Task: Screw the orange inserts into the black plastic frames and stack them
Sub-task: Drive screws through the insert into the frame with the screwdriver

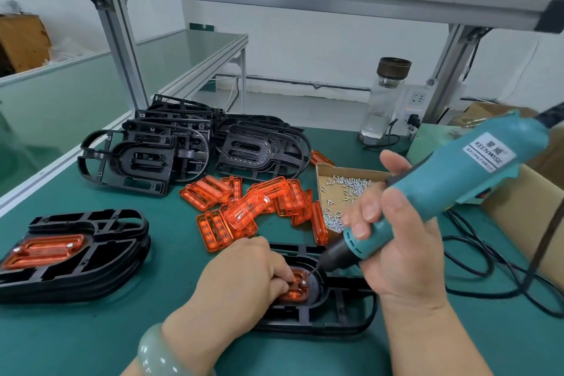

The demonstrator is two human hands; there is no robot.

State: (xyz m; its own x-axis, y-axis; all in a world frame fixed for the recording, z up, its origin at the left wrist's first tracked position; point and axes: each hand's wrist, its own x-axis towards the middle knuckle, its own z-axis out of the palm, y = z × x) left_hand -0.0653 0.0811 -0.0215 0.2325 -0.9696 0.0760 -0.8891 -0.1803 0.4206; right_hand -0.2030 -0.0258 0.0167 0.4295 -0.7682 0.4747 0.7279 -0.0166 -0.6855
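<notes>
A black plastic frame [338, 311] lies on the green mat at the front centre with an orange insert [294, 291] seated in it. My left hand [244, 278] presses down on that insert. My right hand [393, 241] grips a teal electric screwdriver [451, 180], its bit tip touching a screw [304, 282] on the insert. A stack of finished frames [91, 253] with an orange insert on top sits at the front left. Loose orange inserts [253, 207] lie in a heap at the centre. Empty black frames [189, 146] are piled behind them.
An open cardboard tray of small silver screws [345, 189] sits right of the orange heap. A glass bottle [383, 101] and a power socket [416, 104] stand at the back right. The screwdriver's black cable [488, 262] loops over the mat at the right. An aluminium shelf frame [122, 43] rises overhead.
</notes>
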